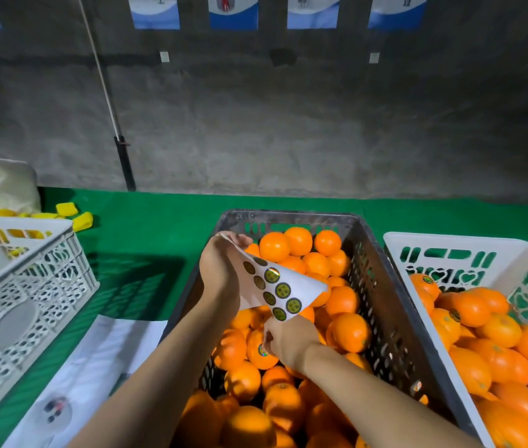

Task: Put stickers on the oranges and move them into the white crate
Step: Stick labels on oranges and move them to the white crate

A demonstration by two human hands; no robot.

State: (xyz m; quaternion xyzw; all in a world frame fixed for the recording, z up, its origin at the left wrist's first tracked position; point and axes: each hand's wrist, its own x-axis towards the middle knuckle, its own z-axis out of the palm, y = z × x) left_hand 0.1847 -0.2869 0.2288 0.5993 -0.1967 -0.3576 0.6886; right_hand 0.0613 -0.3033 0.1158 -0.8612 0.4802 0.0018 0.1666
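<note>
A dark grey crate [382, 286] in the middle is heaped with oranges [346, 331]. My left hand [220, 266] grips a white sticker sheet [291, 286] above the fruit; several round green-gold stickers show on it. My right hand [288, 342] is just below the sheet's lower edge, its fingers curled against one orange [257, 354] that bears a shiny sticker [262, 350]. Whether it grips that orange is unclear. The white crate [395, 250] on the right holds several stickered oranges [469, 308].
A second white lattice crate [26, 286] stands at the left with yellow pieces inside. More yellow pieces [75, 215] lie behind it on the green table [159, 227]. White backing sheets [94, 360] lie at the front left. A grey wall runs behind.
</note>
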